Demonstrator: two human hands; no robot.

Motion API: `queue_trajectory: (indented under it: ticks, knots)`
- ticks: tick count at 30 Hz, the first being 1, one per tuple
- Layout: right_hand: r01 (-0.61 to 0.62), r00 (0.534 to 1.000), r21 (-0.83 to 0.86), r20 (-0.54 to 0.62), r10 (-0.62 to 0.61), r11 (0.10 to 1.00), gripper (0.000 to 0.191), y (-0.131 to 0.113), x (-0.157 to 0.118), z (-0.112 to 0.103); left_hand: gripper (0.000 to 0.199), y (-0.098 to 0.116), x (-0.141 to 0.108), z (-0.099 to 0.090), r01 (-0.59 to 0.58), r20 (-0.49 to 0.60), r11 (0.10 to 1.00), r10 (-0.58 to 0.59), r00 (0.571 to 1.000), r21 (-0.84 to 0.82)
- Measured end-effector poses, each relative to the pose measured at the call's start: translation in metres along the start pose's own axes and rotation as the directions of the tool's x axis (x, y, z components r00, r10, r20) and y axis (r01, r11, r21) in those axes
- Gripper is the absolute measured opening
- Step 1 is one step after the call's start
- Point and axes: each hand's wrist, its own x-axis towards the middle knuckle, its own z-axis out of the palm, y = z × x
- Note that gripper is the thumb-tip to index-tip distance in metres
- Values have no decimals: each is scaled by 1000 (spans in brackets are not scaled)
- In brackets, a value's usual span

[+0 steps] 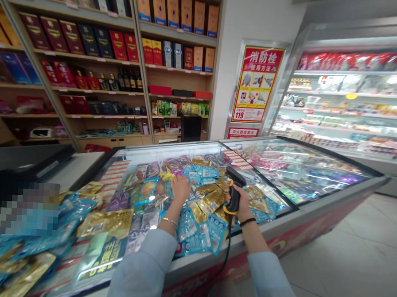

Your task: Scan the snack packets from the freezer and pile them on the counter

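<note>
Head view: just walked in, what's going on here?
A person's right grip holds a corded black-and-yellow handheld scanner over blue packets and gold packets spread on a glass-topped display case. The left grip is over the spread, beside the far blue packets; contact isn't clear. Another pile of blue and gold packets lies at the left.

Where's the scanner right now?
In the head view, the scanner is just right of centre, in the right hand, near gold and blue packets on the freezer.
</note>
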Motion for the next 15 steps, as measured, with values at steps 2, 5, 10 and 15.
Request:
queue_trajectory:
  ticks: [2,5,10,15]
  knots:
    - [6,1000,-15,3,-6,1000,28,1,1,0,36,3,3,5,18,12,999,-18,1000,-27]
    - [2,1000,-25,-2,-2,1000,28,1,2,0,31,3,7,6,50,51,994,-45,998,-97]
    - [-5,1000,-18,-1,5,1000,28,0,2,0,29,-7,12,-1,91,90,936,-64,994,-339]
    - [47,999,-23,4,-47,999,28,-3,-3,6,27,-18,17,-15,46,-51,883,-79,996,-466]
